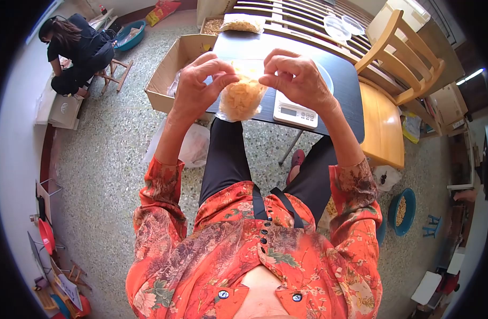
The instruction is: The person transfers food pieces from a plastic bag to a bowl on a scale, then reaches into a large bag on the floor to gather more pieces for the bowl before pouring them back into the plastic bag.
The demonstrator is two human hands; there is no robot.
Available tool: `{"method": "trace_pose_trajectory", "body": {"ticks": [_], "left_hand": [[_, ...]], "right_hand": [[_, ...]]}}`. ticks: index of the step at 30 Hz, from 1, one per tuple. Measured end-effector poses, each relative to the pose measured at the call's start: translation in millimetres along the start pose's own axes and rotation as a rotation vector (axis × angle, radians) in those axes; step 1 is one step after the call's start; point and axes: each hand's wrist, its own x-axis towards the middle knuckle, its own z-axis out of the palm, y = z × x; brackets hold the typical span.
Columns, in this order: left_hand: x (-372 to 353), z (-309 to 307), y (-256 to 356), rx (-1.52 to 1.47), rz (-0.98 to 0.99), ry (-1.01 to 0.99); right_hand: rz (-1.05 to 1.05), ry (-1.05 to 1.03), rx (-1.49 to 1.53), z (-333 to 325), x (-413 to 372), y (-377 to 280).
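A clear plastic bag [243, 100] filled with pale yellow-orange dried pieces hangs between my two hands, over the near edge of the dark table [340, 80]. My left hand [200, 82] pinches its top edge on the left side, thumb against fingers. On the other side, my right hand [297, 77] grips the opposite top corner the same way. Just right of the bag, below my right hand, sits a white digital kitchen scale [295, 114]. A round clear dish [325, 80] on the scale is partly hidden behind my right hand.
An open cardboard box [161, 85] stands left of the table. Another filled bag [243, 23] lies at the table's far end. A wooden chair [382, 125] is at the right. Teal tubs [409, 212] rest on the floor. A person [81, 48] sits on a stool at far left.
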Motion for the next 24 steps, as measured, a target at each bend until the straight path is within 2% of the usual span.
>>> {"method": "trace_pose_trajectory", "body": {"ticks": [4,6,11,13,14,17,18,19,21,23,24], "left_hand": [[0,1,15,-0.070,-0.092,0.059],[2,1,21,0.087,0.014,0.061],[-2,5,24,0.188,0.120,-0.011],[-3,7,24,0.283,0.150,-0.147],[-4,6,26,0.324,0.084,-0.258],[-3,9,22,0.315,0.131,-0.272],[0,3,27,0.258,0.071,-0.274],[3,0,33,0.257,0.073,-0.273],[6,-4,45,0.286,0.239,-0.129],[7,-4,44,0.317,0.240,-0.138],[9,-4,39,0.209,0.188,-0.158]], "right_hand": [[0.004,0.035,0.041,-3,-5,1],[-0.014,0.046,0.045,-5,-5,0],[-0.043,0.093,0.072,-5,-11,-2],[-0.117,0.091,-0.031,-8,-9,-12],[-0.119,0.063,-0.087,-9,-9,-14],[-0.068,0.027,-0.044,-9,-16,-3],[-0.019,0.038,0.005,-12,-17,-5],[-0.019,0.039,0.003,-13,-16,-8],[-0.053,0.006,0.001,-13,-15,-13],[-0.075,0.022,0.033,-10,-14,-17],[-0.099,0.037,0.062,-10,-13,-18]]}}
